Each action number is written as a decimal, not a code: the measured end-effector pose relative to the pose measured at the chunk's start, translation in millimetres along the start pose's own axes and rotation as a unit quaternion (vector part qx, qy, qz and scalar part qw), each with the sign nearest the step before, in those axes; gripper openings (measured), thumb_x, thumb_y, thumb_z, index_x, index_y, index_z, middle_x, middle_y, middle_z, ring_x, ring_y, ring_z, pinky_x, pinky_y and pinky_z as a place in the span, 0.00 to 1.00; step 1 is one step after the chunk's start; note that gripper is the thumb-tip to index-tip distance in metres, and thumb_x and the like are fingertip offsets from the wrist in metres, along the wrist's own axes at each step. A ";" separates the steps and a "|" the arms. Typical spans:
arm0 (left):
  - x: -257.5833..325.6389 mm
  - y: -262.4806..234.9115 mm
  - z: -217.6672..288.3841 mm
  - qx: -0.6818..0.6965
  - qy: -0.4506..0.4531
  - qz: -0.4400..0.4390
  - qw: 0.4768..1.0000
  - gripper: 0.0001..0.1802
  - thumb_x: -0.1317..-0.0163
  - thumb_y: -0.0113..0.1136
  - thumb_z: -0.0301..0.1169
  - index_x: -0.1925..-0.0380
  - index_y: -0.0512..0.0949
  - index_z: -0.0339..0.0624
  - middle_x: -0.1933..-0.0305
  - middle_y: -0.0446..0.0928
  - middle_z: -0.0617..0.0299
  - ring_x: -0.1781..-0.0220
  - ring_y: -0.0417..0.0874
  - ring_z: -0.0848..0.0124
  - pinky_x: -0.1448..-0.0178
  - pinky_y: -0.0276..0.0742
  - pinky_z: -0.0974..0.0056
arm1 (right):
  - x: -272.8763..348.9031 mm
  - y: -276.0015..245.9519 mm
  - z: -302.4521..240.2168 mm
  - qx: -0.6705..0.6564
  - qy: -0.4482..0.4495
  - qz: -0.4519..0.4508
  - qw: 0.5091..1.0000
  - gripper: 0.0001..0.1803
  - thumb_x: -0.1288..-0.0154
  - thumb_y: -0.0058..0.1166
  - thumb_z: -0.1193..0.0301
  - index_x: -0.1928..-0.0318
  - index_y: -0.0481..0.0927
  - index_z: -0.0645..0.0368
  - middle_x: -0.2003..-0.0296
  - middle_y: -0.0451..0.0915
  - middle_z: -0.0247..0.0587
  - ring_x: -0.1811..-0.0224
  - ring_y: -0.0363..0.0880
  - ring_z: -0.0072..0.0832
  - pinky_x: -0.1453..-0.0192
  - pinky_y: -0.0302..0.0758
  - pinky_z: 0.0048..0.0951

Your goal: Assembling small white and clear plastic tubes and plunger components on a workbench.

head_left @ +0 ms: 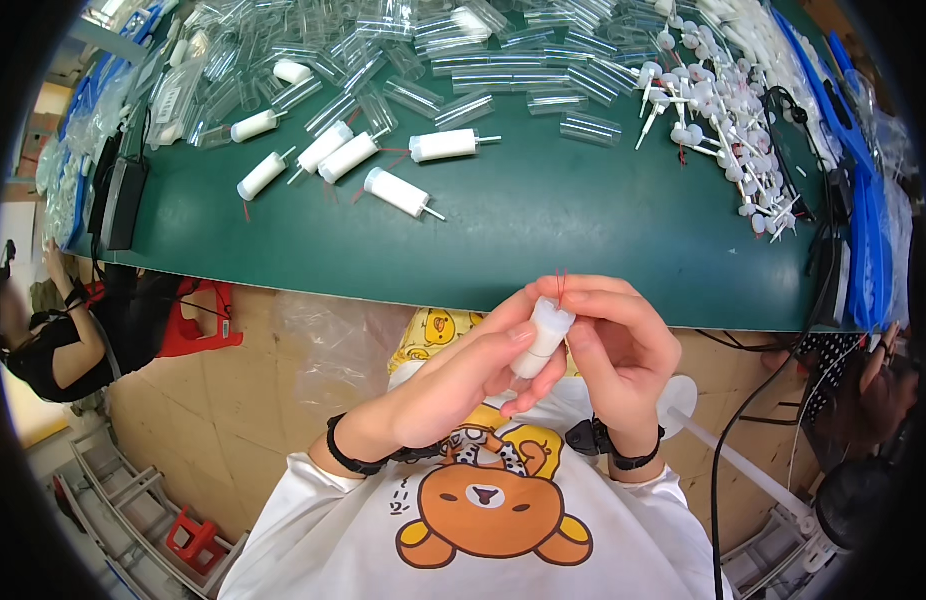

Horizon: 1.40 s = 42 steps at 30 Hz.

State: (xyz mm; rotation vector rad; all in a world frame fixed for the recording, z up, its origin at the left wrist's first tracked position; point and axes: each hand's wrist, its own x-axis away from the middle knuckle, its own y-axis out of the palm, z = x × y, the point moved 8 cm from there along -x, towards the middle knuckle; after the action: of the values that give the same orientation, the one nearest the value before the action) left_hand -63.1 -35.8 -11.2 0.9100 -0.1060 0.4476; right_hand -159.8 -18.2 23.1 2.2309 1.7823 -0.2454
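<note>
In front of my chest, just off the table's front edge, I hold a white cylinder [539, 347] tilted, its frosted cap upward. Two thin red wires [561, 286] rise from that cap. My left hand [463, 385] is wrapped round the cylinder's body from the left, thumb along its side. On the other side, the fingertips and thumb of my right hand [623, 350] close on the capped end by the wires. Several similar white cylinders [395, 191] with thin white stems and red wires lie at the left middle of the green table [543, 240].
Clear plastic tubes [503, 80] are heaped along the back. At the right lies a pile of white round caps with stems [748, 170]. A black adapter box [129, 203] stands at the left edge, near a seated person [73, 320]. A black cable [743, 420] hangs at my right.
</note>
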 end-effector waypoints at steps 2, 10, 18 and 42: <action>2.6 0.5 1.4 -0.009 -0.013 0.009 1.000 0.25 0.30 0.29 0.42 0.38 0.52 0.40 0.68 0.65 0.65 0.71 0.63 0.79 0.68 0.61 0.74 | 0.0 0.0 0.1 0.011 -0.003 0.013 1.000 0.15 0.46 0.49 0.89 0.57 0.77 0.70 0.55 0.77 0.55 0.52 0.78 0.40 0.50 0.76 0.32; 6.9 0.6 -1.5 -0.059 -0.001 0.032 0.998 0.24 0.30 0.28 0.40 0.39 0.56 0.38 0.72 0.64 0.66 0.74 0.61 0.81 0.72 0.58 0.76 | 0.2 2.2 -13.3 0.158 -0.112 0.008 0.981 0.16 0.52 0.55 0.87 0.59 0.79 0.66 0.60 0.81 0.47 0.58 0.79 0.39 0.53 0.75 0.35; 6.4 0.6 -2.7 -0.076 0.016 0.045 0.996 0.23 0.30 0.28 0.38 0.40 0.56 0.38 0.72 0.63 0.67 0.74 0.60 0.82 0.72 0.57 0.76 | 2.4 3.6 -21.9 0.285 -0.145 0.008 0.948 0.16 0.55 0.59 0.84 0.61 0.80 0.63 0.60 0.82 0.43 0.63 0.76 0.35 0.56 0.73 0.35; 4.6 -9.1 8.8 -0.206 0.038 0.086 0.974 0.17 0.36 0.32 0.28 0.49 0.62 0.37 0.67 0.65 0.64 0.68 0.63 0.79 0.64 0.63 0.73 | 10.1 20.5 -33.2 0.439 -0.191 -0.031 0.878 0.17 0.63 0.63 0.76 0.66 0.82 0.62 0.63 0.81 0.38 0.63 0.76 0.31 0.56 0.73 0.38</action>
State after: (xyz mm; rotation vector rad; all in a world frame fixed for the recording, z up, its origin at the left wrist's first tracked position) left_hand -54.3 -46.0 -11.2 0.4756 -0.2009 0.5955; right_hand -138.8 -2.6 53.8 2.3614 1.6846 -1.6697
